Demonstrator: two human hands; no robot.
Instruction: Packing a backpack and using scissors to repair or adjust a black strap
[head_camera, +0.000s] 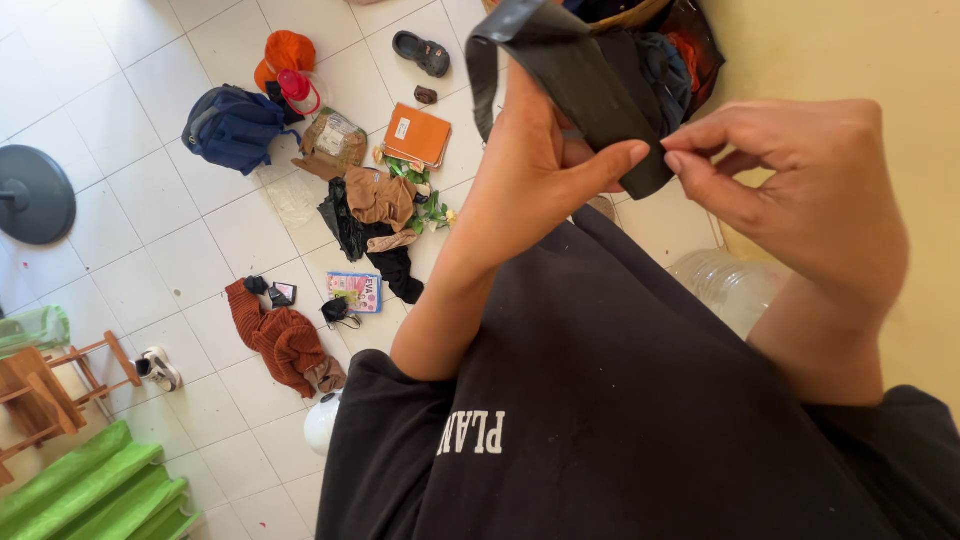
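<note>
My left hand (535, 165) is raised in front of my chest and grips a black plastic bag (575, 75), thumb pressed on its lower edge. My right hand (800, 190) is beside it, thumb and forefinger pinched together at the bag's lower right corner. The bag hangs folded over my left fingers. Behind it sits a basket with dark and red clothes (670, 50). My black shirt (620, 400) fills the lower frame.
The white tiled floor is strewn with things: a blue backpack (232, 125), an orange cap (285, 52), an orange notebook (418, 133), brown and black clothes (375, 210), a rust sweater (285, 345), a sandal (422, 52). A fan base (32, 195), wooden stool (50, 385) and clear plastic jug (730, 285) stand around.
</note>
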